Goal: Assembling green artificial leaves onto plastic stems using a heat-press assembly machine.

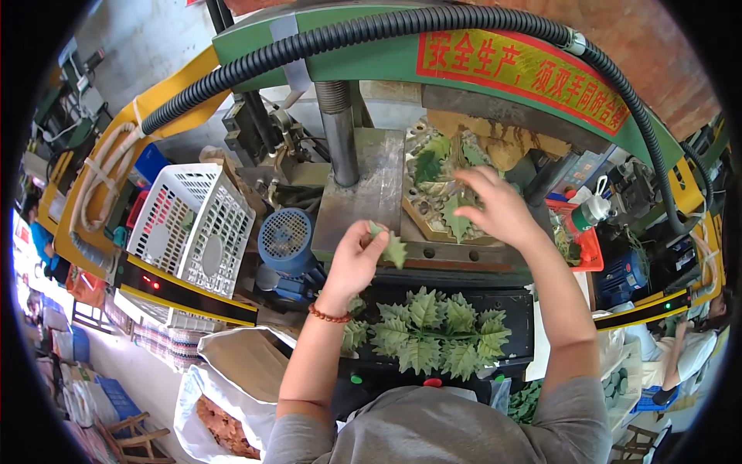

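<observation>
A small green artificial leaf (pixel 395 251) is pinched between the thumb and fingers of my left hand (pixel 359 254), in front of the press bed. Above the metal mould (pixel 417 207) reaches my right hand (pixel 498 205), its thumb and fingers apart with nothing visible between them. Green leaves (pixel 427 165) lie on the mould, and one pointed leaf (pixel 456 219) sits just under my right thumb. Part of the mould is hidden behind that hand. Nearer to me, a spray of serrated artificial leaves (pixel 423 332) rests on a black surface (pixel 519 313).
The press's green frame (pixel 363 27) arches over the bed, with a steel column (pixel 338 135) left of the mould. White plastic baskets (pixel 218 236) stand left, beside a blue motor (pixel 286 238). A red basket (pixel 589 246) is at right. Yellow-black bars (pixel 193 296) flank my arms.
</observation>
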{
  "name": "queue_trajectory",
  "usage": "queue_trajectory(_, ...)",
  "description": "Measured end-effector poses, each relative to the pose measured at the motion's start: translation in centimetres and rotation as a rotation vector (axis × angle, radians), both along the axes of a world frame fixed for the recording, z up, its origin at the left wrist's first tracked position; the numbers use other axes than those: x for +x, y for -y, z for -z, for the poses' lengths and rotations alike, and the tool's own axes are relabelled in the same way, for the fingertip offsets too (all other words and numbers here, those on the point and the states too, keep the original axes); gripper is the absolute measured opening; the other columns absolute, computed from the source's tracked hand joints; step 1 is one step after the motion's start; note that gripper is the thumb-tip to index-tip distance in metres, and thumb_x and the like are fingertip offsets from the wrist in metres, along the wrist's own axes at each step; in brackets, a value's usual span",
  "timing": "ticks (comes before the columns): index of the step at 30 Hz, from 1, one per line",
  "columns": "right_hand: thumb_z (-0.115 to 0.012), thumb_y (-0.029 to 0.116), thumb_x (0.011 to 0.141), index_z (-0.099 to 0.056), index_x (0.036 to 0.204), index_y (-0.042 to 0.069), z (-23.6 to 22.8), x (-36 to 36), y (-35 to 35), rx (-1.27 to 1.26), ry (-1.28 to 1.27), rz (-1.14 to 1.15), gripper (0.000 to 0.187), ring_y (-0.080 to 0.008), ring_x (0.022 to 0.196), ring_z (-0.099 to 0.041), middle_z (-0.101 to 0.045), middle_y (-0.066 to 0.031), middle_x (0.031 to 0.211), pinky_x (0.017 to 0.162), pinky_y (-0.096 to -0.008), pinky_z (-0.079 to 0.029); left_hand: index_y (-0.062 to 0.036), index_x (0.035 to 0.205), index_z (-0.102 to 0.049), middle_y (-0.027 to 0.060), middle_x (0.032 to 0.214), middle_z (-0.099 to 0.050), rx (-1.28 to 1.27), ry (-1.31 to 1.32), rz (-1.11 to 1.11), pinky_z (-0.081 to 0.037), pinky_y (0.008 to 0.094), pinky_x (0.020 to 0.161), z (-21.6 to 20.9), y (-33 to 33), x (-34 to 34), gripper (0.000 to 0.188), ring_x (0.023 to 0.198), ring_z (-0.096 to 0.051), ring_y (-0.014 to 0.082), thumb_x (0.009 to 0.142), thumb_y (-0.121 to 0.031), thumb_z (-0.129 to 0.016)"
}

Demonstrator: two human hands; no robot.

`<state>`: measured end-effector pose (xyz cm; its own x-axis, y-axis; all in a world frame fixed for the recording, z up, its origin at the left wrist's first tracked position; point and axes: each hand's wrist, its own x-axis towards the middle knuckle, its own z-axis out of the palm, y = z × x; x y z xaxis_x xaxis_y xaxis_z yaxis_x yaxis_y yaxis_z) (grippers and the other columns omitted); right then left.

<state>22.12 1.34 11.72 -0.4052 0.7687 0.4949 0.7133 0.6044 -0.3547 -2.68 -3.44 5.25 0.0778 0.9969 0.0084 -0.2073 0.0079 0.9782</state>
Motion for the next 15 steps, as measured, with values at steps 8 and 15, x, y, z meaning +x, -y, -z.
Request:
queue_trajectory(8, -0.062, 0.009, 0.078, -0.064, 0.087, 0.003, 2.4, 7.5, -3.3, 0.160, -0.001, 0.218, 0.011, -0.0290, 0.079, -0.055, -0.062, -0.0089, 0.087, 0.075, -0.0354, -0.046, -0.0021, 0.080, -0.066, 0.0069, 0.067, -0.060, 0.268, -1.191, -0.125, -0.044, 0.0303, 0.056, -8.3, -10.5, 4.4, 0.027, 0.057, -0.055, 0.0213, 0.084, -0.029, -0.064)
queue_trajectory(15, -0.063, 0.010, 0.078, -0.064, 0.087, 0.003, 5.7, 7.4, -4.3, 0.139, -0.113, 0.317, 0.012, -0.0292, 0.080, -0.053, -0.062, -0.0094, 0.087, 0.074, -0.0357, -0.045, -0.0059, 0.083, -0.069, 0.0068, 0.073, -0.065, 0.394, -1.335, -0.033, -0.046, 0.0334, 0.059, -5.6, -13.7, 6.9, 0.026, 0.064, -0.059, 0.0263, 0.083, -0.031, -0.061)
